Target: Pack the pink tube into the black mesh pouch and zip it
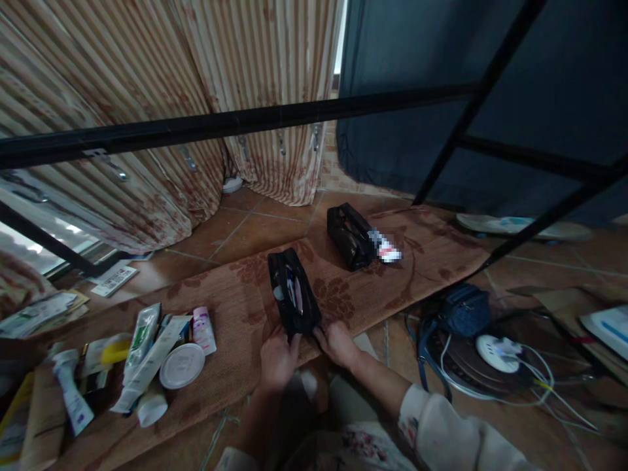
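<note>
A black pouch [293,291] lies open on a brown floral mat [235,294], with items showing inside it. My left hand [277,358] grips its near end from the left. My right hand [337,342] grips the same end from the right. A second black pouch [349,235] lies farther away on the mat, with a white and red item [385,249] sticking out beside it.
A heap of toiletry tubes [142,350] and a white round lid [181,365] lies left of my hands. A blue bag [464,309], a white power strip [493,348] and cables lie to the right. Black metal bars [220,123] cross overhead; curtains hang behind.
</note>
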`<state>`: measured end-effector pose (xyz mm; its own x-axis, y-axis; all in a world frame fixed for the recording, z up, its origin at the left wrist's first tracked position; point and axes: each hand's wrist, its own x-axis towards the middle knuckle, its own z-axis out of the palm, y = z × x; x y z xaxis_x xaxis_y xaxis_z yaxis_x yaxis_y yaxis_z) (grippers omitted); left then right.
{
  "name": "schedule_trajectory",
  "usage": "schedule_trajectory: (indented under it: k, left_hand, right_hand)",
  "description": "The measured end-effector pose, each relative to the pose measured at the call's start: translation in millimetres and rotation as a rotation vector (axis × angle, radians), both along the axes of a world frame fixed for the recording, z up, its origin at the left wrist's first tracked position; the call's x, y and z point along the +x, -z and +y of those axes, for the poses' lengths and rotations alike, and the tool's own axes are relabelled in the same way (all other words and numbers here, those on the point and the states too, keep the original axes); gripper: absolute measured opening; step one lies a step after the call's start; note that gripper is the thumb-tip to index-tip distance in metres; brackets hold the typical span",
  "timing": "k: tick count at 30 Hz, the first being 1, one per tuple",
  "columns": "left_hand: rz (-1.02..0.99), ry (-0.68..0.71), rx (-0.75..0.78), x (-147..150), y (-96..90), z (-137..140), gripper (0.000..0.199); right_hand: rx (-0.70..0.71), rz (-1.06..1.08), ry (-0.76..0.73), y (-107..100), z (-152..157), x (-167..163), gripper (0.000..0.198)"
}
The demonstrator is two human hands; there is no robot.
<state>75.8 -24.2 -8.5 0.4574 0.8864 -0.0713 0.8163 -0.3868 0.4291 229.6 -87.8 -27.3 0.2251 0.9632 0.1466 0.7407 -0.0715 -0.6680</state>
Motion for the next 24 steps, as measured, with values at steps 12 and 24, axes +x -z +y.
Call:
schedule_trajectory:
  k: [12,24]
  left_hand:
    - [-0.391,-0.027,0.219,-10,10.9,-7,0.025]
    - [-0.465,0.004,0.131,-11,14.8,-1,0.026]
  right_hand:
    - [0.178,0.238,0.099,-5,-5,1,0.023]
    - [0.105,0.205,0.009,-3,-4,-1,0.022]
